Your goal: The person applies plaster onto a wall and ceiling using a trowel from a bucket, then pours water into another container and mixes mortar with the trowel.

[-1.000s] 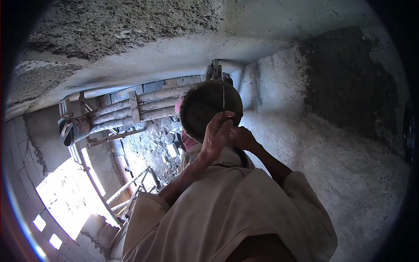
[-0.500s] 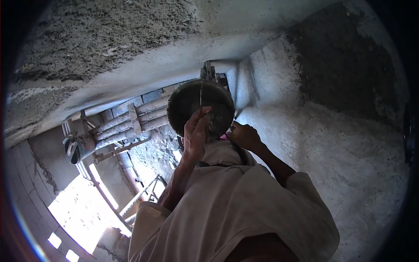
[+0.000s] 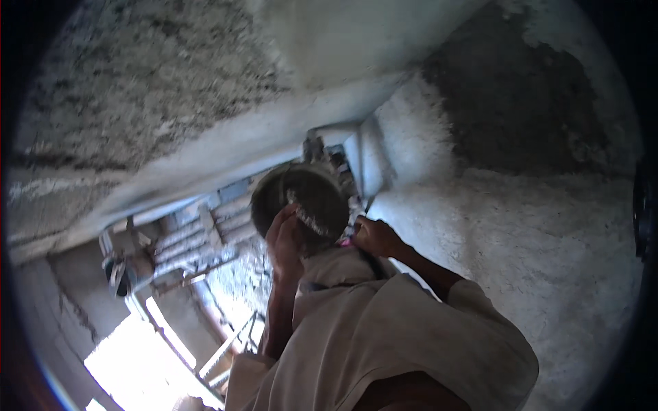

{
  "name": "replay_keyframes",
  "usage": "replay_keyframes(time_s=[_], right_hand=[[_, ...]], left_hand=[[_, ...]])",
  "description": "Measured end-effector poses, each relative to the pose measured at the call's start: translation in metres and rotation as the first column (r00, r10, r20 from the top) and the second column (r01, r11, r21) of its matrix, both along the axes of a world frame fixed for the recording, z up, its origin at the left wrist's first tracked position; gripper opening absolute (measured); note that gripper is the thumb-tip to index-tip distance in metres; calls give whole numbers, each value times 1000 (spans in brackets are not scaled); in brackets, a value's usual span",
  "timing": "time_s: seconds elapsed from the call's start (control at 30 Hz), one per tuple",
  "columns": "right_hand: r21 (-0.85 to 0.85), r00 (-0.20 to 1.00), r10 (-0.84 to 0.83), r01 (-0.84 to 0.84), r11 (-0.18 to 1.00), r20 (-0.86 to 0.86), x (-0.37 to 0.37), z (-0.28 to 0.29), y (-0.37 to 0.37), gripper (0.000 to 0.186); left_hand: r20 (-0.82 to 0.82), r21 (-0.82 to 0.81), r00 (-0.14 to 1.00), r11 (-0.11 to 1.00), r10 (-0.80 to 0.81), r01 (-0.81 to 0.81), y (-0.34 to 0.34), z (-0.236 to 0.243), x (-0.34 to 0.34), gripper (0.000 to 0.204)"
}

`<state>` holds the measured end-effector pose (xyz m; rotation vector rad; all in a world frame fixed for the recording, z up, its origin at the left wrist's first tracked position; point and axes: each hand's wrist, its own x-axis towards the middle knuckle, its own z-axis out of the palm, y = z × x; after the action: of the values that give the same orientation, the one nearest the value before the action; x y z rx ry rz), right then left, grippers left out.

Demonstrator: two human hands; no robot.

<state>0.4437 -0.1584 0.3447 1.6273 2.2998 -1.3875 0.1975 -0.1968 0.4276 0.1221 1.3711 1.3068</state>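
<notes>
A round dark pan [image 3: 271,202] is in front of my chest, its rim tilted toward me. My left hand [image 3: 284,241] is over its near left part, fingers closed around a thin flat-bladed tool [image 3: 293,197]. Motion blur and the dim light hide most of that tool, and a rough grey streak runs across the pan beside it. To the right of the pan my right hand [image 3: 375,238] is closed in a fist close to the rim. What it grips is hidden; a small pink patch [image 3: 345,242] shows beside its fingers.
A rough, partly plastered surface [image 3: 164,89] spans the upper left. A pale wall with a dark patch [image 3: 514,116] stands at right. Wooden poles [image 3: 199,233] lie beyond the pan at left. Below them are a bright opening [image 3: 140,359] and a ladder-like frame [image 3: 229,353].
The view has shifted, so the surroundings sit lower. My left hand has moved left and lower over the pan, and the tool has turned from upright. My right hand stays closed by the rim.
</notes>
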Motion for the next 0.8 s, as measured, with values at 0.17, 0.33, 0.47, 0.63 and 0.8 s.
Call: replay_keyframes(time_s=[0.17, 0.33, 0.47, 0.63, 0.8], right_hand=[[43, 988, 112, -117, 992, 103, 32, 114, 55, 41], [378, 939, 312, -343, 860, 143, 32, 257, 123, 31], [436, 887, 462, -424, 794, 23, 4, 371, 152, 34], [259, 814, 408, -324, 910, -414, 8, 403, 199, 38], [224, 799, -487, 577, 785, -352, 132, 353, 254, 41]], left_hand=[[-15, -18, 998, 998, 53, -53, 11, 5, -2, 29], [-36, 76, 998, 996, 56, -53, 10, 2, -12, 27], [-77, 87, 993, 993, 93, -86, 2, 6, -17, 26], [-68, 32, 987, 990, 143, -141, 3, 5, -20, 24], [-102, -38, 987, 991, 122, -126, 14, 2, -25, 26]])
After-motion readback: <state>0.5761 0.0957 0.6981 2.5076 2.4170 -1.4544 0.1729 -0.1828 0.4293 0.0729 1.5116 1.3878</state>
